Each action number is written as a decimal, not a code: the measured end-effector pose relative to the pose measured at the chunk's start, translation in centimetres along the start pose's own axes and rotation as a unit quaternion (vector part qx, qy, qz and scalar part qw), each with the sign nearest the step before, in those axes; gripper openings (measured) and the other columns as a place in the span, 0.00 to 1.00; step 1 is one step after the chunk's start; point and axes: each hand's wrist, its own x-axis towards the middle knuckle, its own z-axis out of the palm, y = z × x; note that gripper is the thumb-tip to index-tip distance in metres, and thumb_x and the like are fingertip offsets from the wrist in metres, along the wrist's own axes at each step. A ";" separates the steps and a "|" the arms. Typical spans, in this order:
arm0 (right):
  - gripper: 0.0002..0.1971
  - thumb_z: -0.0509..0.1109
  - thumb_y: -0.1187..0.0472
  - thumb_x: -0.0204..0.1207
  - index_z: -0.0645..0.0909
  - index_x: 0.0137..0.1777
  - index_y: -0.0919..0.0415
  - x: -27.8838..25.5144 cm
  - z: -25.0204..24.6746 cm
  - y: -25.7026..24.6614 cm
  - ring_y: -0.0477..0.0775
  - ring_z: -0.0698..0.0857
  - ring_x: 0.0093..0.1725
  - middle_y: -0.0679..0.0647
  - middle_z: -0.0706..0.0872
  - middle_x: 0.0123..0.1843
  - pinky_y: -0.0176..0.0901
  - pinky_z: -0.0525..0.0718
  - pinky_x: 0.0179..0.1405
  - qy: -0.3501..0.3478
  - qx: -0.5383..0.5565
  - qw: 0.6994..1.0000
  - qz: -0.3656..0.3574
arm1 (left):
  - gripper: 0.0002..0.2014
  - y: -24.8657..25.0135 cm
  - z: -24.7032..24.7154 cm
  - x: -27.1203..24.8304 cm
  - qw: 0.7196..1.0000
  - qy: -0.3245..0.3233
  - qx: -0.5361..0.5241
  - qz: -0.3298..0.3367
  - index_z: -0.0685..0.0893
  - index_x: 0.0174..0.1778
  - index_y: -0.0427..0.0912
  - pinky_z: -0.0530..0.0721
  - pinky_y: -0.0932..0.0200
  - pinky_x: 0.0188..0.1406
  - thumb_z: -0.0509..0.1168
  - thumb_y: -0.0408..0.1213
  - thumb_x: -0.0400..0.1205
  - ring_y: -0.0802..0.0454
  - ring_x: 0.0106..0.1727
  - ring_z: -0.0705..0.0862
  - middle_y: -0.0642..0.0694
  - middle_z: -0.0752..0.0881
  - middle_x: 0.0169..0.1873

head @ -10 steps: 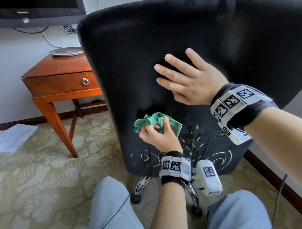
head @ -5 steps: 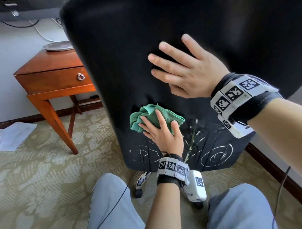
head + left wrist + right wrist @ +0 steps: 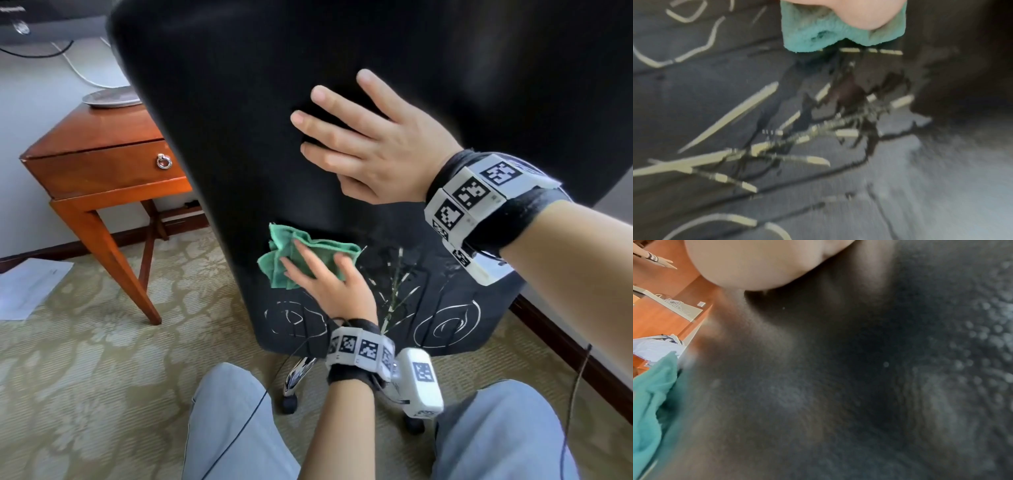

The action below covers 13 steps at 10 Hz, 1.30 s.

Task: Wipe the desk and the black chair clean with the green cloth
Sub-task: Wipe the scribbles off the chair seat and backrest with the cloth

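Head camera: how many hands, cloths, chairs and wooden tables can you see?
Hands: 2, left hand and right hand
Green cloth: 1
Black chair: 1
Wooden table: 1
Total: 5

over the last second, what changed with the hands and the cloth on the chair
The left hand went from gripping the bunched green cloth to pressing it with straightened fingers against the back of the black chair, and the cloth is spread wider. The right hand stayed flat on the chair back above it. The wooden side table only shifted in view with the camera.
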 end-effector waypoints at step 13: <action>0.22 0.57 0.48 0.78 0.75 0.68 0.54 0.3 -0.5 0.2 0.58 0.76 0.74 0.52 0.75 0.75 0.60 0.73 0.70 -0.006 0.022 1.000 -0.006 | 0.28 3.0 3.0 -1.1 1.000 -0.010 0.016 0.013 0.47 0.75 0.63 0.41 0.46 0.80 0.52 0.42 0.82 0.41 0.84 0.41 0.37 0.44 0.83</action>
